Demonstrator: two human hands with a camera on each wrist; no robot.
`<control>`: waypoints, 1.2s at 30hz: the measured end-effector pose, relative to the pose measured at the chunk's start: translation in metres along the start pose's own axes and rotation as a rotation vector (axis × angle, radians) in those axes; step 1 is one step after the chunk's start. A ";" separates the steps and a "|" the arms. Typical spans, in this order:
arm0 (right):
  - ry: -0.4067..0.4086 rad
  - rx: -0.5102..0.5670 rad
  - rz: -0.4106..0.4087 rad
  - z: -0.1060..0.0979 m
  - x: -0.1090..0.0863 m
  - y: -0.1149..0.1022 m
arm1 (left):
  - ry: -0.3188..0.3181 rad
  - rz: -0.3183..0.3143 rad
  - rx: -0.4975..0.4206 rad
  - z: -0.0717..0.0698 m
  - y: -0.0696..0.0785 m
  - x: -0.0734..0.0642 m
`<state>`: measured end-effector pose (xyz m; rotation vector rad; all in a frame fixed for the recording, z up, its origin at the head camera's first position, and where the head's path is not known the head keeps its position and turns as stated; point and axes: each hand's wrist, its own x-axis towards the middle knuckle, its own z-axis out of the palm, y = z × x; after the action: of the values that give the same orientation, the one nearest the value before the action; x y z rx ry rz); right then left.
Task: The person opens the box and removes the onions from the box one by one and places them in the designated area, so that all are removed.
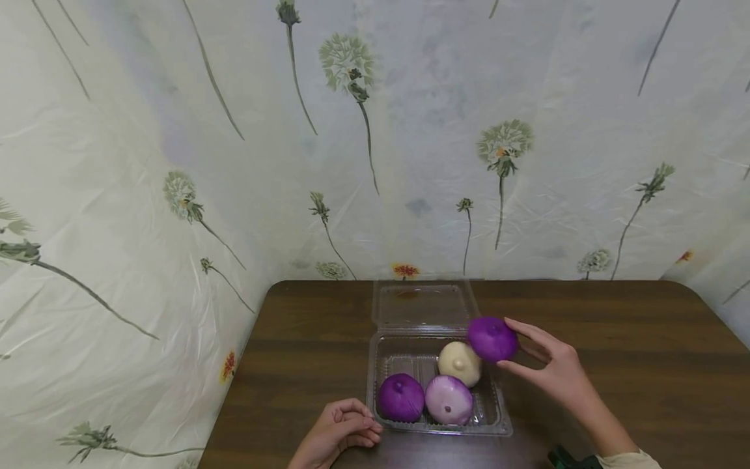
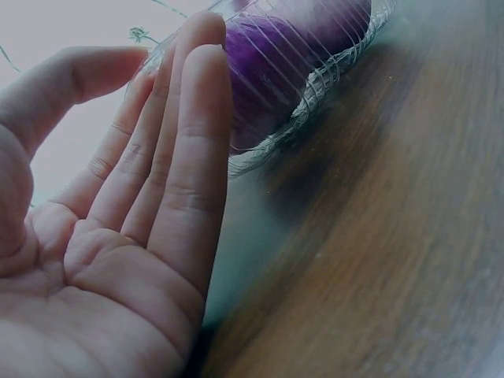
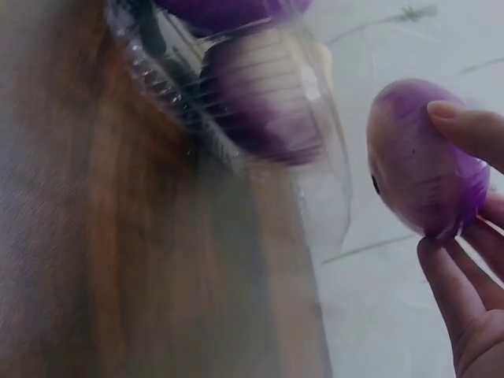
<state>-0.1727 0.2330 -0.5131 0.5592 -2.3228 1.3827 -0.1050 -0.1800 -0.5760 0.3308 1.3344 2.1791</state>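
My right hand (image 1: 556, 368) holds a purple onion (image 1: 493, 339) between thumb and fingertips, above the back right corner of a clear plastic clamshell container (image 1: 404, 345). In the right wrist view this onion (image 3: 421, 157) shows a paler side with a dark spot. Inside the container lie a purple onion (image 1: 401, 397) at front left, a pale purple-and-white onion (image 1: 449, 400) beside it, and a cream onion (image 1: 459, 363) behind. My left hand (image 1: 346, 426) pinches the front left corner of the container, thumb and fingertips at its rim; its fingers (image 2: 197, 157) look nearly straight from the wrist.
The container's hinged lid (image 1: 424, 306) lies folded back toward the far edge of the dark wooden table (image 1: 615, 339). Behind and to the left hangs a pale sheet (image 1: 422, 143) printed with dandelions. A dark object (image 1: 571, 458) shows by the right wrist.
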 end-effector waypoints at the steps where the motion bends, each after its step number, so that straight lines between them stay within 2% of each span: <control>1: 0.008 -0.008 0.008 -0.001 -0.002 0.002 | 0.005 -0.005 0.001 0.000 0.000 0.000; 7: 0.042 -0.051 0.103 -0.008 -0.012 0.016 | 0.006 0.000 0.003 0.000 0.001 0.000; 12: 0.055 -0.073 0.139 -0.015 -0.018 0.025 | 0.010 -0.001 0.002 0.000 0.001 0.000; 22: 0.043 -0.126 0.197 -0.028 -0.030 0.042 | 0.018 -0.005 0.002 0.000 0.000 0.000; 30: -0.001 -0.181 0.283 -0.037 -0.036 0.050 | 0.012 0.001 0.002 -0.001 -0.001 0.000; 36: 0.003 -0.194 0.291 -0.038 -0.038 0.054 | 0.020 -0.013 0.000 0.000 0.000 0.000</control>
<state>-0.1637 0.2959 -0.5548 0.1656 -2.5767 1.2514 -0.1049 -0.1804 -0.5764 0.3009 1.3434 2.1774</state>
